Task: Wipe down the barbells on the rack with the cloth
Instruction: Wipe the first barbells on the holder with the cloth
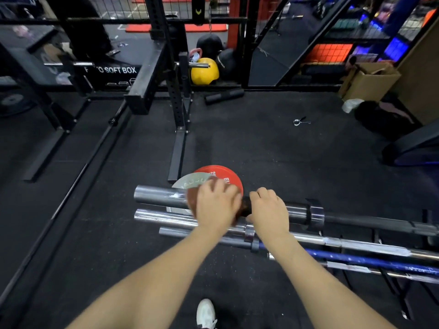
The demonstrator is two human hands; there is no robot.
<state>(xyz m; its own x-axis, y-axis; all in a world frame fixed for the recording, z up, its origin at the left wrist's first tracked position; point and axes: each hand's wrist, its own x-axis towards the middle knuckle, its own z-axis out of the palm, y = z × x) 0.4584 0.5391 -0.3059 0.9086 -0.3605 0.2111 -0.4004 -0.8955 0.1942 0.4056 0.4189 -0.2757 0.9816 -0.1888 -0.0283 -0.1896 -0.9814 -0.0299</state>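
Observation:
Several barbells lie side by side on a low black rack (401, 298) at the lower right, their chrome sleeves pointing left. My left hand (217, 205) grips a reddish-brown cloth (191, 201) wrapped over the sleeve of the top barbell (156, 197). My right hand (270, 210) curls over the same sleeve just right of the cloth, near its collar (316, 213). A second chrome barbell (161, 216) and a third (180, 232) lie nearer me, then a blue-shafted bar (356, 261). A dark patch between my hands is unclear.
A red plate (221, 173) and a grey plate (190, 181) lie on the rubber floor behind the sleeves. A squat rack upright (177, 119) stands beyond, a spring collar (300, 121) lies on the floor, a cardboard box (370, 81) at far right. My white shoe (206, 313) is below.

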